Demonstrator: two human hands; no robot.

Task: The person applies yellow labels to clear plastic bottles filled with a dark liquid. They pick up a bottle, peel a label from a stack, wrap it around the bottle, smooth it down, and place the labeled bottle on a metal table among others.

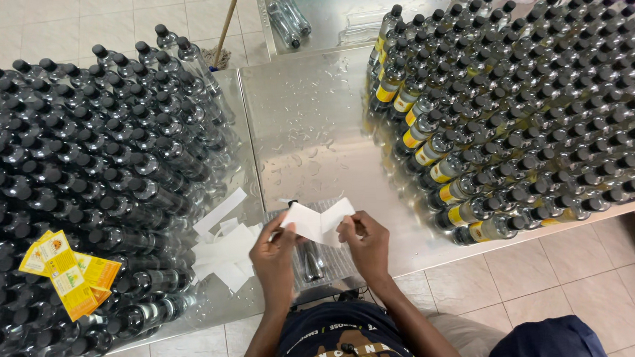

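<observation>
Head view: at the bench's (307,114) near edge, the left hand (274,254) and right hand (365,242) each keep a grip pinched on a white label strip (317,221), held above a clear bottle (308,255) lying flat. Loose white backing strips (223,248) sit just left. Black-capped bottles mass on the left (93,176) and right (531,109), leaving one bare lane running to the far edge.
</observation>
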